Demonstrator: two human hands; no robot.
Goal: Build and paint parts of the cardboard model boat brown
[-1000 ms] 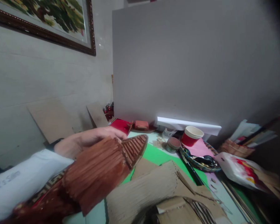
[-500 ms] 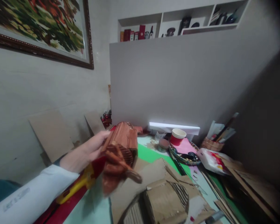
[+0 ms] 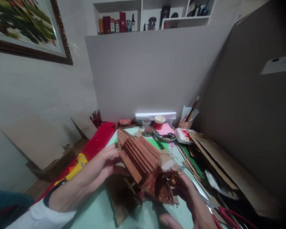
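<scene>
By the left hand, the side of a brown model boat is gripped. The right hand is curled by its near end; a grip cannot be told. Between them, the long body is slanted, narrow tip far left. Its roof is ridged, its near end shiny.

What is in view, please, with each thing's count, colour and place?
Boat: 1, brown, between hands
Small model: 1, brown, far edge
Glue gun: 1, yellow, left
Cup: 1, red-white, far side
Tray: 1, dark, beyond boat
Pot: 1, brown, behind packet
Packet: 1, white-red, beside tray
Cardboard: several, brown, both sides
Scissors: 1, red-handled, lower right
Painting: 1, multicoloured, left wall
Shelf: 1, white, top
Left hand: 1, bare, boat's left side
Right hand: 1, bare, boat's end
</scene>
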